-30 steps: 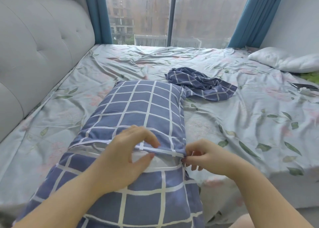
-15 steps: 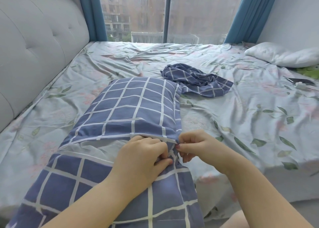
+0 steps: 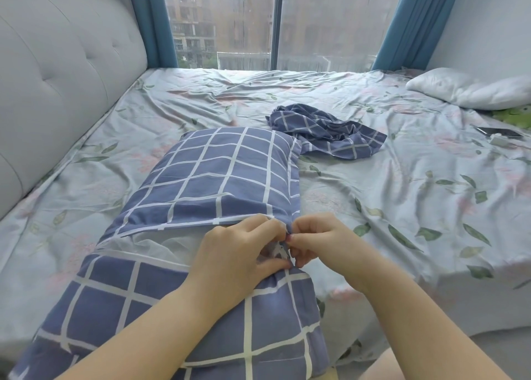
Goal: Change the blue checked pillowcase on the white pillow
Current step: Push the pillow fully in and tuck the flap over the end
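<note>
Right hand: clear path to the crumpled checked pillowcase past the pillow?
Probably yes once freed: bare sheet lies between the right hand and the crumpled pillowcase, but it pinches the opening of the fitted pillowcase with the left hand.

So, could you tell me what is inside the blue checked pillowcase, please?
Through the open slit of the blue checked pillowcase a strip of white pillow shows. The rest of it is under fabric, and the left hand and right hand hide the slit's right end.
</note>
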